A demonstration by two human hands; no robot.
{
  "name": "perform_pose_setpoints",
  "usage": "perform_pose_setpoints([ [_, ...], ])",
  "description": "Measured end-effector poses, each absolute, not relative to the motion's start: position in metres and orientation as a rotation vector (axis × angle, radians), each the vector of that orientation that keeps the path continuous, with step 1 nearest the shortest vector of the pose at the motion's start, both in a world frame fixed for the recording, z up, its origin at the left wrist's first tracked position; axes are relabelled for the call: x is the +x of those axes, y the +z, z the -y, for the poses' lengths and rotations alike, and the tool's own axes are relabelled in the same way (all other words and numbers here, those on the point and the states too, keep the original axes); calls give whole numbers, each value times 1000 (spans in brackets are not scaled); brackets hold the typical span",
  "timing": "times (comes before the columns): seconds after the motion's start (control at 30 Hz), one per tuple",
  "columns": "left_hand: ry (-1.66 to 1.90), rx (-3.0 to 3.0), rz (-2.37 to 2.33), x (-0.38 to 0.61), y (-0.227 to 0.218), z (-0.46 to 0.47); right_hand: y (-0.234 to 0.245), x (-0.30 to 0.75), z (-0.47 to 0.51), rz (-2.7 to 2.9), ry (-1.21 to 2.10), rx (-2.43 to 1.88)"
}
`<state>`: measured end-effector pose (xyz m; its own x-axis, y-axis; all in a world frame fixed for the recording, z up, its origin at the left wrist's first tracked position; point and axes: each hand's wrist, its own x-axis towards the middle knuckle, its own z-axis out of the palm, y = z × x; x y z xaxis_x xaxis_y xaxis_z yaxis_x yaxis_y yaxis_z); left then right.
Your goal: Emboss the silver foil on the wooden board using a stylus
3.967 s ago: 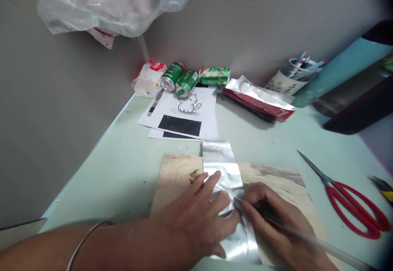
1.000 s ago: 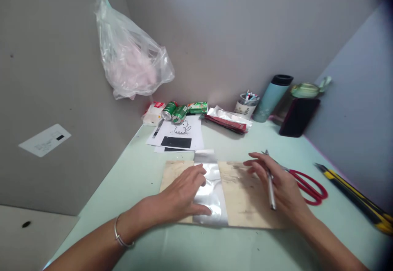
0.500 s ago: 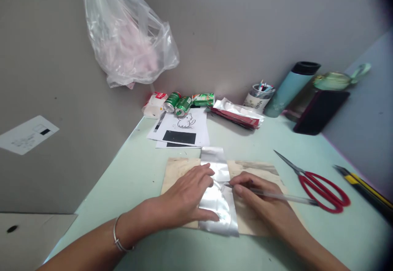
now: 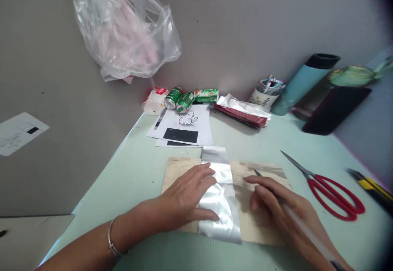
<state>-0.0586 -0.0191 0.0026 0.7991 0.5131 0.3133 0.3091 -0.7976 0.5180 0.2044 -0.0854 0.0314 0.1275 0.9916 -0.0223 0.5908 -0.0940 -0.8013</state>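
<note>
A shiny silver metal sheet (image 4: 220,197) lies across a pale wooden board (image 4: 264,205) on the light green table. My left hand (image 4: 187,195) lies flat on the sheet's left side, fingers spread, pressing it down. My right hand (image 4: 276,209) rests on the board to the right of the sheet, fingers curled round a clear pen (image 4: 291,217) whose tip points up and to the left, off the sheet.
Red-handled scissors (image 4: 331,191) and a yellow-black utility knife (image 4: 371,185) lie at the right. White sheets with a cat drawing (image 4: 184,127), green cans (image 4: 179,97), a foil packet (image 4: 242,111), a pen cup (image 4: 267,93) and a teal bottle (image 4: 303,82) stand at the back. A plastic bag (image 4: 125,29) hangs on the wall.
My right hand has drawn the pen off the silver sheet and turned it, so the tip now points away over the board. My left hand has stayed on the sheet.
</note>
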Motion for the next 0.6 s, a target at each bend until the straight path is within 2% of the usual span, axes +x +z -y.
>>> perform_pose_setpoints([
  [0.2, 596, 2580, -575, -52, 9, 24, 38, 208, 88, 1805, 755, -1470],
  [0.37, 590, 2633, -538, -51, 7, 25, 33, 196, 79, 1650, 933, -1586],
  [0.6, 549, 2689, -672, -52, 2, 23, 27, 193, 83, 1350, 973, -1730],
])
